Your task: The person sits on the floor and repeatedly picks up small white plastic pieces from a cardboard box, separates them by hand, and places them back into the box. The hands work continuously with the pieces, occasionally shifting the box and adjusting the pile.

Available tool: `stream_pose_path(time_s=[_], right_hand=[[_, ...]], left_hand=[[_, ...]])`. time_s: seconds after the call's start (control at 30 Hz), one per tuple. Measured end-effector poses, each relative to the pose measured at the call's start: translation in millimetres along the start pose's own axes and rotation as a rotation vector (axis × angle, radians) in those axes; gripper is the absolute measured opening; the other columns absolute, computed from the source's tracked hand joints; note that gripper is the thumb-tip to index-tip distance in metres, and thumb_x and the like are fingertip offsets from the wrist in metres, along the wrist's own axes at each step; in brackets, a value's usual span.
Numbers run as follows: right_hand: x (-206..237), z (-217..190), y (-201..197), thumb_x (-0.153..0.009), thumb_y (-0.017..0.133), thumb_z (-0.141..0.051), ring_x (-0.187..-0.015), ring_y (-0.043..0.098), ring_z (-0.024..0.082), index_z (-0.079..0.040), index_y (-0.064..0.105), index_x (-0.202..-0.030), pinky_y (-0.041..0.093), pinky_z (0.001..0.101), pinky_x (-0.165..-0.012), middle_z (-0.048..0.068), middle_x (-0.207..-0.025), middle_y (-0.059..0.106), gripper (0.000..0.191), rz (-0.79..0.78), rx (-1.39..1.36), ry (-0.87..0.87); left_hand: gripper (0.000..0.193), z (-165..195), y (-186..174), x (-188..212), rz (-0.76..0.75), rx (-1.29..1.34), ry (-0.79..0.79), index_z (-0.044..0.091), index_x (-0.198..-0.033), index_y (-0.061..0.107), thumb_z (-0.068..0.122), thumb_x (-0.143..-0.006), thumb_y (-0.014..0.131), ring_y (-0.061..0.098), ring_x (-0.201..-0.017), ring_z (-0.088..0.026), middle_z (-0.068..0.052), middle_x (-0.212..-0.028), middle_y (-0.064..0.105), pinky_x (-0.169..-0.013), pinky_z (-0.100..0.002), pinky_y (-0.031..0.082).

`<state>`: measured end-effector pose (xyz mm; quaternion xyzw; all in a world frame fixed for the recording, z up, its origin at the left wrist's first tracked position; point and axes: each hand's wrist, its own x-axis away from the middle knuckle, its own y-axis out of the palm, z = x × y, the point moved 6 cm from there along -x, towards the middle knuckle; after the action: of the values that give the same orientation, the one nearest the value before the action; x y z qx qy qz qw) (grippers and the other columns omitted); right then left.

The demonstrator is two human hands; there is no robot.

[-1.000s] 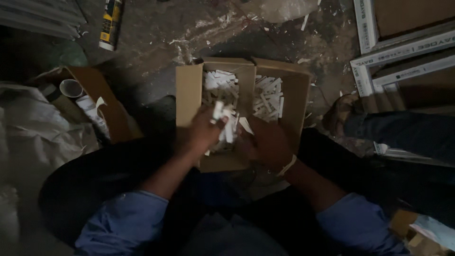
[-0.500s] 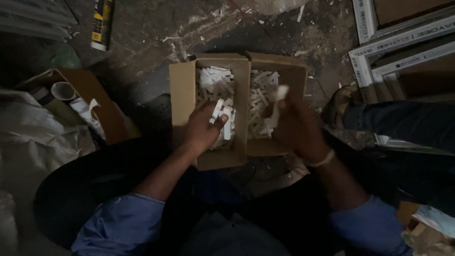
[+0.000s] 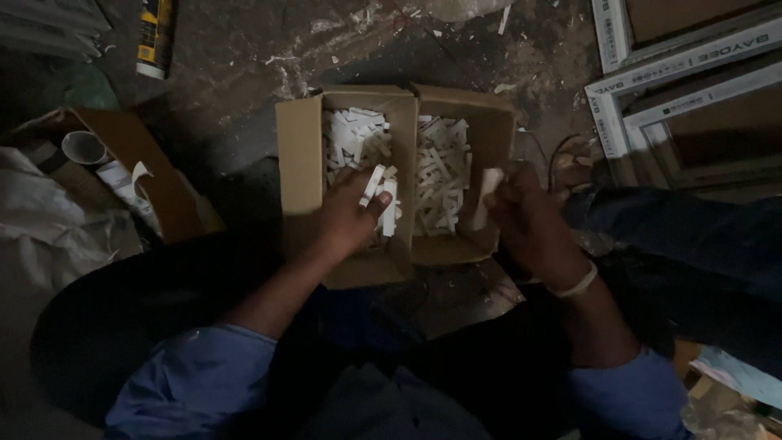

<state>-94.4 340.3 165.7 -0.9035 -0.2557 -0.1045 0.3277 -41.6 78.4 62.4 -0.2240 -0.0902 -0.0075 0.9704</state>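
An open cardboard box (image 3: 303, 155) on the dark floor has a middle divider and holds several small white plastic pieces (image 3: 436, 167) on both sides. My left hand (image 3: 346, 220) is over the left half, near the divider, gripping a few white pieces (image 3: 383, 195) between its fingers. My right hand (image 3: 529, 220) is at the box's right wall, holding one white piece (image 3: 486, 195) upright. A pale band circles my right wrist.
White window frames (image 3: 652, 73) lie at the upper right. A second open carton (image 3: 138, 163) with a tube and papers is at the left, beside a crumpled white sack (image 3: 41, 220). A yellow cartridge (image 3: 152, 37) lies at the top left. Another person's dark trouser leg (image 3: 692, 236) is at the right.
My right hand has drawn away from the left one to the box's right wall, carrying one white piece. The left hand stays over the left half with its pieces.
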Motion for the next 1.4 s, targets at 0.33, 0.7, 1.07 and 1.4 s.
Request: stream_pose_path(time_s=[0.33,0.7,1.07,1.4], right_hand=[[-5,-34,66,-0.087,0.067,-0.015,-0.097,0.064,0.041,-0.006,0.066,-0.116,0.052,0.0513,-0.082,0.021,-0.104,0.066,0.030,-0.167,0.470,-0.274],[-4,-48,100,-0.094,0.066,-0.025,-0.082,0.067,0.038,-0.008,0.067,-0.102,0.052,0.0494,-0.070,0.016,-0.089,0.069,0.019,-0.225,0.459,-0.311],[-4,-54,90,-0.095,0.065,-0.021,-0.075,0.064,0.036,-0.008,0.065,-0.084,0.052,0.0482,-0.070,0.014,-0.079,0.063,0.016,-0.162,0.283,-0.393],[-13,-42,22,-0.080,0.076,-0.030,-0.063,0.065,0.036,-0.005,0.068,-0.084,0.053,0.0485,-0.059,0.017,-0.071,0.065,0.026,0.044,0.633,-0.028]], left_hand=[[0.040,18,4,12,-0.057,0.002,0.030,0.003,-0.127,0.065,0.027,-0.095,0.070,0.062,-0.108,-0.039,-0.020,-0.114,0.062,-0.090,-0.047,0.050],[0.035,41,-4,19,-0.084,0.092,0.130,0.004,-0.120,0.068,0.026,-0.094,0.072,0.065,-0.108,-0.040,-0.020,-0.114,0.065,-0.090,-0.048,0.053],[0.038,20,5,7,-0.131,0.195,-0.053,0.006,-0.129,0.065,0.031,-0.101,0.064,0.069,-0.102,-0.032,-0.016,-0.109,0.069,-0.088,-0.043,0.052],[0.028,-5,-10,3,0.069,0.139,-0.181,0.007,-0.110,0.072,0.031,-0.097,0.067,0.069,-0.094,-0.030,-0.014,-0.101,0.069,-0.081,-0.041,0.054]])
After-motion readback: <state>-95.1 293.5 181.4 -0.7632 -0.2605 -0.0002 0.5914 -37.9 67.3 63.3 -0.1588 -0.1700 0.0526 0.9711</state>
